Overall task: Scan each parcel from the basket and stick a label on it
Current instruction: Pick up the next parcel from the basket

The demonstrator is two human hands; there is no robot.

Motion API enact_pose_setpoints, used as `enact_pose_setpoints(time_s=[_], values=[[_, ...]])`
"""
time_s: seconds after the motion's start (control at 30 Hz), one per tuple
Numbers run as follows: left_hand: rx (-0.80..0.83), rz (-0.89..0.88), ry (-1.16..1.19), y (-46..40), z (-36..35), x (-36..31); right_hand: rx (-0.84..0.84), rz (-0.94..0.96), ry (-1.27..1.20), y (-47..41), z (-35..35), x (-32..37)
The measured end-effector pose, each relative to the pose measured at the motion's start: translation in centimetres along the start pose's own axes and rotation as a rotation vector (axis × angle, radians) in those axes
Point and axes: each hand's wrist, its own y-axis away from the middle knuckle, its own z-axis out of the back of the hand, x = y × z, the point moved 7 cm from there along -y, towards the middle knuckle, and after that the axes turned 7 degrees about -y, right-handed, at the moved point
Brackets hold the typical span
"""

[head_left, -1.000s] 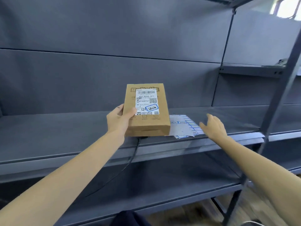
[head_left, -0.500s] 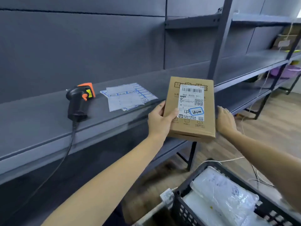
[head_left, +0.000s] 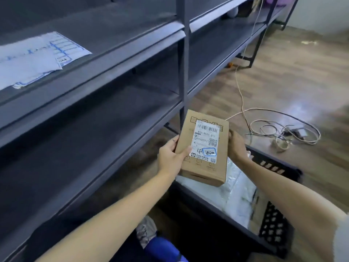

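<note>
A: On the far left, the label sheets (head_left: pixel 37 59) are lying on the shelf (head_left: pixel 117 44). Are they in danger?

B: No, they are well apart from the hands. The left hand (head_left: pixel 171 160) is clamping the parcel (head_left: pixel 204 154), thumb on top near the blue sticker (head_left: pixel 209 152).

A: And the right hand (head_left: pixel 236 146)?

B: It is gripping the right edge; I cannot tell about its fingers underneath. The parcel is hanging above the basket (head_left: pixel 273 167). I think a loose grip is risking a fall onto the white bags (head_left: pixel 236 195).
</note>
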Motion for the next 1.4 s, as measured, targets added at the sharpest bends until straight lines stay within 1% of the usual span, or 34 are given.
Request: enact_pose_setpoints(time_s=[0.17, 0.27, 0.37, 0.5, 0.57, 0.63, 0.7, 0.73, 0.83, 0.9, 1.0, 1.07, 1.13, 1.2, 1.33, 1.4], values=[[-0.001, 0.207, -0.016, 0.4, -2.4, 6.8, 0.028, -0.208, -0.109, 4.1, -0.9, -4.9], [-0.022, 0.303, -0.018, 0.6, -3.4, 9.7, 0.032, -0.3, -0.234, 5.7, -1.5, -6.8], [-0.009, 0.392, 0.021, 1.0, -4.7, 11.2, 0.06, -0.372, -0.448, 6.8, -2.8, -7.4], [0.029, 0.482, 0.121, 1.3, -6.1, 12.5, 0.193, -0.484, -0.774, 7.6, -4.6, -8.3], [0.062, 0.515, 0.147, 1.4, -6.4, 12.9, 0.218, -0.55, -0.875, 7.9, -4.5, -8.5], [0.128, 0.523, 0.167, 1.6, -7.0, 12.9, 0.255, -0.569, -0.915, 7.8, -4.1, -8.6], [0.2, 0.511, 0.139, 1.9, -8.1, 12.6, 0.268, -0.578, -0.894, 7.7, -3.0, -8.9], [0.235, 0.498, 0.086, 2.0, -8.5, 12.4, 0.249, -0.578, -0.862, 7.5, -2.0, -9.2], [0.255, 0.435, -0.179, 1.3, -9.0, 12.7, 0.137, -0.534, -0.731, 6.6, 2.9, -10.1], [0.225, 0.39, -0.288, 0.6, -8.5, 12.9, -0.031, -0.513, -0.657, 6.2, 7.2, -11.7], [0.166, 0.381, -0.352, 0.5, -7.1, 13.4, -0.314, -0.551, -0.516, 7.4, 13.0, -15.7], [0.149, 0.387, -0.384, 0.8, -6.5, 13.8, -0.395, -0.602, -0.384, 9.2, 15.1, -18.0], [0.151, 0.369, -0.446, 1.1, -6.2, 13.8, -0.397, -0.639, -0.239, 10.9, 15.6, -19.3], [0.157, 0.337, -0.501, 1.3, -6.0, 13.4, -0.359, -0.631, -0.153, 11.7, 14.8, -19.7], [0.153, 0.278, -0.571, 1.5, -5.6, 12.5, -0.277, -0.565, -0.07, 11.9, 11.3, -19.4], [0.184, 0.238, -0.609, 1.4, -5.5, 11.9, -0.267, -0.562, -0.056, 12.0, 9.6, -19.3]])
